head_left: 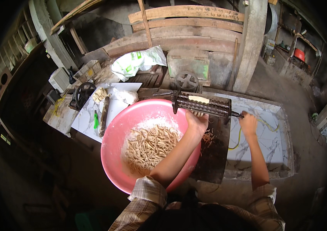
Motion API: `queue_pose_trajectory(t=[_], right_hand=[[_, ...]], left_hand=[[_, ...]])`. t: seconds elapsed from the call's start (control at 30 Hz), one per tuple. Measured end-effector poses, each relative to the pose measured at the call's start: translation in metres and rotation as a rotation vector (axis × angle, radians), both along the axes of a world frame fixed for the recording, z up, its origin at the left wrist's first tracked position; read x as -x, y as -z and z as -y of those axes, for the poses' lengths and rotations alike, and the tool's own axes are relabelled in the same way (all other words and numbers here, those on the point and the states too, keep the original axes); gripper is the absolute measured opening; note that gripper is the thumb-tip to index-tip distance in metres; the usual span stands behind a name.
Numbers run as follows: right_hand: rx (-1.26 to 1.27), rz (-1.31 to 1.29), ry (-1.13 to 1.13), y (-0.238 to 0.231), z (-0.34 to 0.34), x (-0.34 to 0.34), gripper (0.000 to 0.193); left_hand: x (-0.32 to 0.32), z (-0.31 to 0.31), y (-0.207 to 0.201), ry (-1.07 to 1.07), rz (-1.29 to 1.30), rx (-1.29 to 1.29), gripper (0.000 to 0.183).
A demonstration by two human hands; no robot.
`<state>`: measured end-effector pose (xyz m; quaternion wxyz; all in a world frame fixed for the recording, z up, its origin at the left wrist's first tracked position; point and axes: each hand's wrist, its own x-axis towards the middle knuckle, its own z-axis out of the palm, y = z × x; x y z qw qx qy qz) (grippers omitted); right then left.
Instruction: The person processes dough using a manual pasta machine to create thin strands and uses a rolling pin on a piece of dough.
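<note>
A hand-cranked noodle cutter (205,106) with ridged rollers stands at the right of a pink basin. On top of its rollers lies a pale strip of dough (199,99). My left hand (197,121) is right beneath the rollers, its fingers mostly hidden by the cutter. My right hand (249,122) is closed round the crank handle (239,115) at the cutter's right end. The wide pink basin (111,133) holds a heap of thick cut noodles (152,148) dusted with white flour. Some loose noodle scraps (208,137) lie on the dark board (213,161) beneath the cutter.
Left of the basin, a white board (82,119) bears a rolling pin (104,117), a green-handled tool (96,120), a dough lump (100,94) and a white bag (127,95). A marbled tiled surface (248,154) lies right. Behind are a white sack (138,61) and a concrete pillar (250,46).
</note>
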<state>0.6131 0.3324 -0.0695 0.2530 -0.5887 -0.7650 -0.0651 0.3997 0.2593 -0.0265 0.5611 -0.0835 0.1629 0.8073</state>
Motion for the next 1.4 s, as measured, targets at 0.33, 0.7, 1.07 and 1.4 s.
queue_pose_trajectory(t=[0.33, 0.7, 1.07, 1.4], right_hand=[[0.103, -0.119, -0.115, -0.022, 0.146, -0.017, 0.016], [-0.629, 0.143, -0.195, -0.141, 0.126, -0.016, 0.019], [-0.034, 0.018, -0.048, -0.032, -0.042, -0.005, 0.008], [0.048, -0.024, -0.108, -0.012, 0.031, -0.002, 0.021]], left_hand=[[0.012, -0.002, 0.008, 0.015, 0.025, 0.002, 0.026], [0.016, -0.004, 0.012, 0.051, 0.0, 0.056, 0.027], [0.016, -0.01, 0.033, 0.164, -0.121, -0.033, 0.031], [0.027, 0.023, 0.047, 0.282, -0.03, -0.046, 0.041]])
